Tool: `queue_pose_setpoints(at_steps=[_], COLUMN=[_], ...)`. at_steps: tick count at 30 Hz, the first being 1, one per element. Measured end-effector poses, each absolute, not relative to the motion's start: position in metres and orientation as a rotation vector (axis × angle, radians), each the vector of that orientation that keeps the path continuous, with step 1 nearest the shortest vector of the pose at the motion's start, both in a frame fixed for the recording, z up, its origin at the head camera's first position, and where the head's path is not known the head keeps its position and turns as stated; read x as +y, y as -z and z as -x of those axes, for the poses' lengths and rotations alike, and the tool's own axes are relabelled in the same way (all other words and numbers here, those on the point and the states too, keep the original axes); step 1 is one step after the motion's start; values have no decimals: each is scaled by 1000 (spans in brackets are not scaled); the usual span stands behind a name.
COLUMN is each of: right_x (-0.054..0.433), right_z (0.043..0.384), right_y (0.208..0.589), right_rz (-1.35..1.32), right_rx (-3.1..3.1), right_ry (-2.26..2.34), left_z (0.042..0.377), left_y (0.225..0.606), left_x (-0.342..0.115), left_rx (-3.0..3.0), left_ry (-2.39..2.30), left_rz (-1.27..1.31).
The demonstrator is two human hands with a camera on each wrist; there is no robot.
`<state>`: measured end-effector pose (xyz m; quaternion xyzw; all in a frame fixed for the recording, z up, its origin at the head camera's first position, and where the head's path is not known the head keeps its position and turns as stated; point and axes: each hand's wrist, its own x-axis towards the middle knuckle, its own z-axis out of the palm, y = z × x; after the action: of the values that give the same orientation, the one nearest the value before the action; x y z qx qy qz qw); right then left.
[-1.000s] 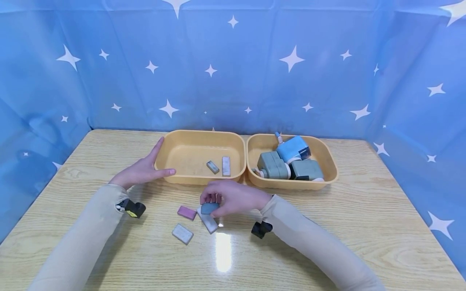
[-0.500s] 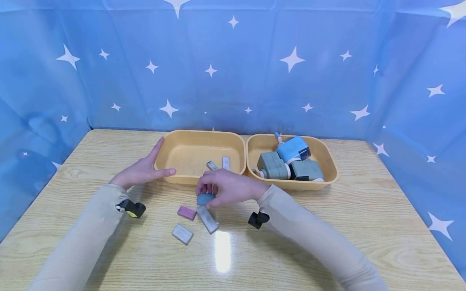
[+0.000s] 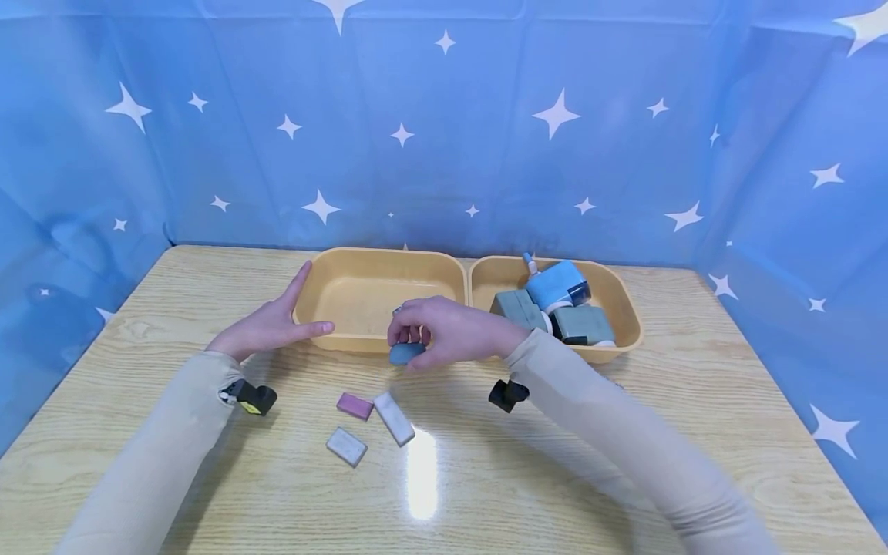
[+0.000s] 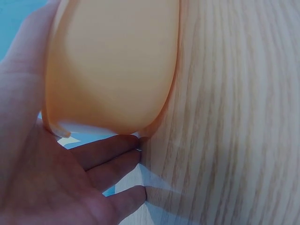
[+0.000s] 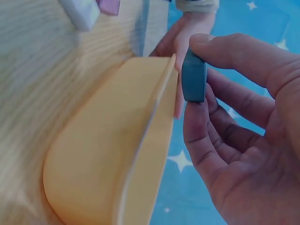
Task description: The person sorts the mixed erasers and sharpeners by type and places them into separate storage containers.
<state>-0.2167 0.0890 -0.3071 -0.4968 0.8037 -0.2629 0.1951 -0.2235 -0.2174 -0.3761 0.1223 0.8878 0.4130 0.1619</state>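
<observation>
My right hand (image 3: 458,331) pinches a small blue block (image 3: 406,354) with a curved edge between thumb and fingertips, over the near rim of the left tan bin (image 3: 347,297). In the right wrist view the blue block (image 5: 193,77) stands on edge between thumb and fingertip, beside the bin wall (image 5: 108,136). My left hand (image 3: 267,327) rests spread around the bin's left end, thumb over the near rim and straight fingers along the outside. The left wrist view shows the fingers (image 4: 112,164) low by the bin's end. Blocks inside the bin are mostly hidden by my right hand.
On the table in front lie a pink block (image 3: 354,406), a long grey-white block (image 3: 394,418) and a shorter grey block (image 3: 347,446). Against the left bin stands a right tan bin (image 3: 627,308) holding blue and grey-green toy pieces (image 3: 558,285). A blue star-patterned curtain (image 3: 444,154) hangs behind.
My right hand has lifted the blue block off the grey-white block's end and carried it forward to the left bin's near rim. The left hand has stayed put.
</observation>
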Motion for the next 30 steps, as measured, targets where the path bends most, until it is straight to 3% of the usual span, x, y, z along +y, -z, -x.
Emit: queue_pose_setpoints(at_steps=[30], right_x=[80], right_z=[273], right_y=[276], right_rz=[1206], right_rx=[2360], right_ry=[660], left_z=[225], left_y=[378], left_x=[-217], left_rx=[2516], left_ry=[-1195], left_rz=[-329])
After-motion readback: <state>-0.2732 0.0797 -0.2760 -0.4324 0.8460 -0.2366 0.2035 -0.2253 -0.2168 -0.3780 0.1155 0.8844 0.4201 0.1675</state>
